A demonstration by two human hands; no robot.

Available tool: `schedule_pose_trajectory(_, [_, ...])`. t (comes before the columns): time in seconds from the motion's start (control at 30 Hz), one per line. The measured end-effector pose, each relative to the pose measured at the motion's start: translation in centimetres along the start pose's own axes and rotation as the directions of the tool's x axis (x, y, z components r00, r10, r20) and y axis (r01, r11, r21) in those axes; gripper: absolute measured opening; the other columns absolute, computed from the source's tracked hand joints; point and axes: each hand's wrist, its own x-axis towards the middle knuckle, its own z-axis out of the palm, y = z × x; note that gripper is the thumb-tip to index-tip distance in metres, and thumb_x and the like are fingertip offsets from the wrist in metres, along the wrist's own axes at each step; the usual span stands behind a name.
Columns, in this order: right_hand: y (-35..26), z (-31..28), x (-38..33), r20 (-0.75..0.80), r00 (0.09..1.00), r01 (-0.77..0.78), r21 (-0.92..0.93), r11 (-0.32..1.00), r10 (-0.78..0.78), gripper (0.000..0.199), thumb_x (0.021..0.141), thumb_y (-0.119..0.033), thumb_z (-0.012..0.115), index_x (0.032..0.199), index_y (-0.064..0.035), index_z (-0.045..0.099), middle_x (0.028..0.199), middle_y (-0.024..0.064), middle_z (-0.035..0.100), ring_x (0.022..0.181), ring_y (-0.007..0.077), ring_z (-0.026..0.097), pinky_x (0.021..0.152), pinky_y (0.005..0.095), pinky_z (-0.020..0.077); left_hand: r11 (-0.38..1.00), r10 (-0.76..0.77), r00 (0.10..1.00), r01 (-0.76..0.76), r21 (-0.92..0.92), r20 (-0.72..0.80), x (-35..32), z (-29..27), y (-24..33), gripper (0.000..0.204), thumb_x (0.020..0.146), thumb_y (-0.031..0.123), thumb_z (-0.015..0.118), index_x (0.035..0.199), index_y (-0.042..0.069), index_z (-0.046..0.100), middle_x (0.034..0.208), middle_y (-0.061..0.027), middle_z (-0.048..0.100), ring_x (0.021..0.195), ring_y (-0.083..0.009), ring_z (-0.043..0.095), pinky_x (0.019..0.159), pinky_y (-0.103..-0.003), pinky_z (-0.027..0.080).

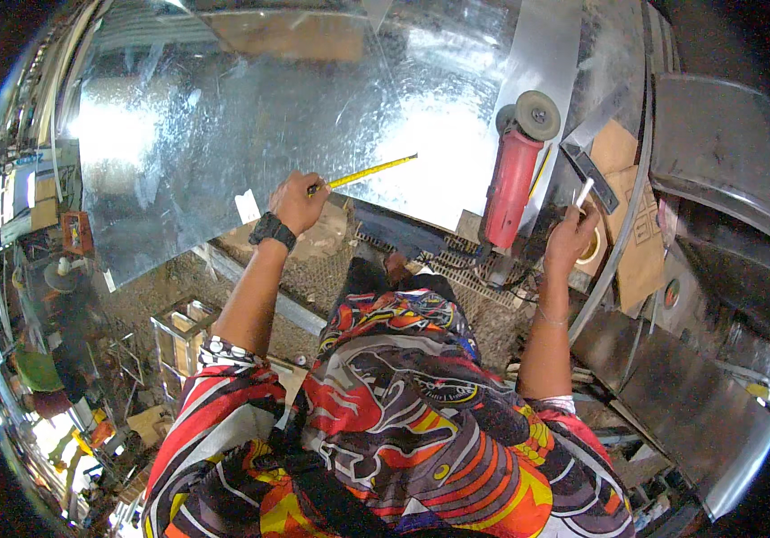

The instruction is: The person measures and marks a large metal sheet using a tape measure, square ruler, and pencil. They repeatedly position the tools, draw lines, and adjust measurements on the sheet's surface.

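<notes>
My left hand [298, 204] is closed at the near edge of a shiny metal sheet [250, 108], with a dark watch on its wrist. It grips a tape measure, whose yellow blade [371, 170] runs out to the right over the sheet; the case is hidden in the fingers. My right hand [573, 238], farther right, pinches a slim white pen-like stick [585, 194] pointing up and away. Just beyond that hand lies a dark-handled metal square [589, 170]. Between my hands a red angle grinder [515, 175] rests on the sheet, its disc at the far end.
Brown cardboard [640, 238] lies to the right, beside a curved metal edge. Large dark metal panels [717, 134] stand beyond it. A wooden-framed crate [183, 336] is on the ground at lower left. Clutter fills the far left.
</notes>
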Motion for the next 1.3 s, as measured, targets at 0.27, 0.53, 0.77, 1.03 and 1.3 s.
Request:
schedule_pose_trajectory(0.27, [-12.0, 4.8, -7.7, 0.593, 0.801, -0.423, 0.453, 0.785, 0.09, 0.027, 0.108, -0.026, 0.057, 0.116, -0.0008, 0.061, 0.08, 0.0021, 0.062, 0.062, 0.0099, 0.054, 0.056, 0.0261, 0.0458, 1.0, -0.006, 0.998, 0.007, -0.016, 0.064, 1.3, 0.4, -2.0, 0.027, 0.091, 0.037, 0.071, 0.101, 0.013, 0.076, 0.099, -0.0173, 0.065, 0.095, -0.0394, 0.066, 0.08, -0.053, 0.051])
schedule_pose_trajectory(0.53, [-6.9, 13.8, -9.0, 0.607, 0.788, -0.19, 0.396, 0.898, -0.101, 0.024, 0.109, -0.024, 0.054, 0.11, -0.0016, 0.062, 0.074, 0.0009, 0.06, 0.062, 0.0093, 0.052, 0.055, 0.0265, 0.0437, 0.998, -0.036, 0.998, 0.033, 0.052, 0.053, 0.5, -0.3, -0.2, 0.031, 0.094, 0.034, 0.064, 0.104, 0.006, 0.073, 0.105, -0.0234, 0.068, 0.1, -0.0455, 0.064, 0.085, -0.054, 0.052])
schedule_pose_trajectory(0.77, [-5.9, 16.5, -8.8, 0.391, 0.894, 0.09, 0.323, 0.942, -0.219, 0.028, 0.108, -0.028, 0.052, 0.109, -0.0011, 0.062, 0.071, 0.0014, 0.057, 0.063, 0.0109, 0.052, 0.058, 0.0298, 0.0437, 0.997, -0.03, 1.0, 0.03, 0.072, 0.003, -0.1, 0.7, -1.1, 0.03, 0.091, 0.041, 0.071, 0.103, 0.014, 0.078, 0.105, -0.016, 0.064, 0.099, -0.0411, 0.064, 0.082, -0.054, 0.048])
schedule_pose_trajectory(1.03, [-8.5, 15.7, -6.6, 0.286, 0.94, 0.019, 0.5, 0.866, -0.186, 0.023, 0.106, -0.023, 0.058, 0.115, -0.0028, 0.063, 0.093, 0.0068, 0.065, 0.086, 0.0161, 0.061, 0.071, 0.0326, 0.051, 0.999, -0.022, 1.0, 0.022, 0.036, 0.005, 0.1, 1.0, -1.8, 0.028, 0.092, 0.04, 0.071, 0.102, 0.014, 0.077, 0.101, -0.0157, 0.064, 0.099, -0.0412, 0.064, 0.083, -0.055, 0.048])
schedule_pose_trajectory(1.3, [-13.2, 11.7, -6.7, 0.179, 0.961, 0.084, 0.542, 0.836, -0.213, 0.022, 0.096, -0.008, 0.069, 0.116, -0.0013, 0.065, 0.101, 0.0055, 0.067, 0.091, 0.0144, 0.064, 0.077, 0.0288, 0.0527, 1.0, -0.007, 1.0, 0.007, 0.009, -0.011, -0.3, 1.5, -2.8, 0.028, 0.091, 0.04, 0.071, 0.1, 0.014, 0.076, 0.102, -0.0165, 0.065, 0.098, -0.0416, 0.065, 0.083, -0.055, 0.049])
